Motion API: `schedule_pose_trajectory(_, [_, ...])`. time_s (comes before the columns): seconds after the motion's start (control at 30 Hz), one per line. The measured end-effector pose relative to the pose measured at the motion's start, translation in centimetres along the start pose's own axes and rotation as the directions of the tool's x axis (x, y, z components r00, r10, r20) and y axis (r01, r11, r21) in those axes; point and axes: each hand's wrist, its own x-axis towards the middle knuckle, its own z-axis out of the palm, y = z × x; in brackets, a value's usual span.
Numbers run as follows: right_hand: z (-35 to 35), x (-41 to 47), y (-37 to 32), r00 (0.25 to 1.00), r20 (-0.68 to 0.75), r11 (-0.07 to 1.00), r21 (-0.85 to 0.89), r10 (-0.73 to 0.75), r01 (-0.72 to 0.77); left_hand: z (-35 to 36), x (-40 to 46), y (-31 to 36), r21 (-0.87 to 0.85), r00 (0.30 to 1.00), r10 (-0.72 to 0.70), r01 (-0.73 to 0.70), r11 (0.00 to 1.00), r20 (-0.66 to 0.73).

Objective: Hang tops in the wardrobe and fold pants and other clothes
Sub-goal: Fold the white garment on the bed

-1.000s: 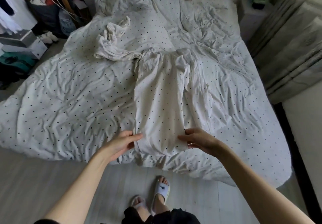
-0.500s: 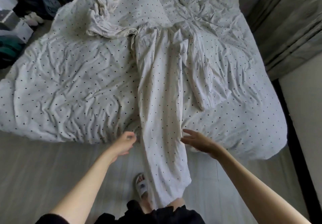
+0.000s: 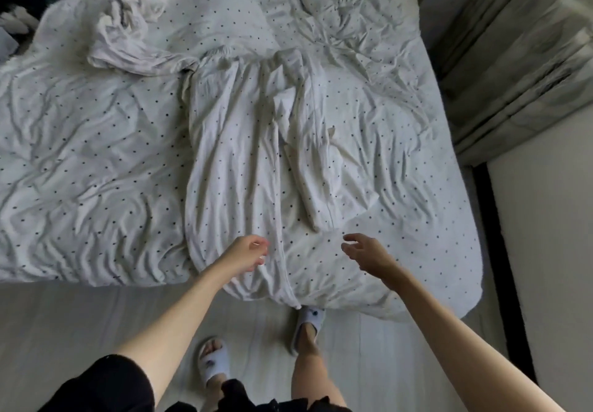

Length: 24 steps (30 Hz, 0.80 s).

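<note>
Dotted white pants [image 3: 237,167] are laid flat along the middle of the bed [image 3: 80,161], waistband toward 12 o'clock, soft cotton-like cloth, creased; one leg is stretched to the bed's edge at 6 o'clock, the other is folded short at 3 o'clock of it. The left hand [image 3: 247,252] is held over the long leg's hem, fingers loosely curled; whether cloth is pinched cannot be told. The right hand [image 3: 365,252] is spread, grasping nothing. A crumpled white garment [image 3: 128,36] is seen at 10 o'clock.
</note>
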Motion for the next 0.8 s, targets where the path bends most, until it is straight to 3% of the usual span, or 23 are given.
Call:
schedule_pose_trajectory(0.17, [-7.7,7.1,-0.1,0.995,-0.075,0.994,-0.095,-0.063,0.055,7.8,5.3,4.0,0.026,0.995,0.028,-0.026,0.999,-0.096])
schedule_pose_trajectory(0.33, [-10.7,14.3,0.6,0.989,0.117,0.937,-0.326,-0.087,0.121,13.6,8.4,3.6,0.124,0.994,0.021,-0.007,0.992,-0.109])
schedule_pose_trajectory(0.43, [-10.9,17.6,0.6,0.985,0.078,0.889,-0.422,-0.156,0.174,14.0,10.3,4.1,0.056,0.974,-0.03,0.044,0.997,-0.225])
schedule_pose_trajectory(0.63, [-10.4,21.0,2.7,0.998,-0.034,0.766,-0.642,-0.06,0.025,14.0,14.2,6.3,0.025,0.96,-0.058,0.067,0.997,-0.272])
schedule_pose_trajectory(0.8, [-10.1,19.2,4.2,0.975,-0.085,0.792,-0.6,-0.205,0.114,16.0,13.3,5.9,0.103,0.92,0.029,0.013,0.995,-0.392])
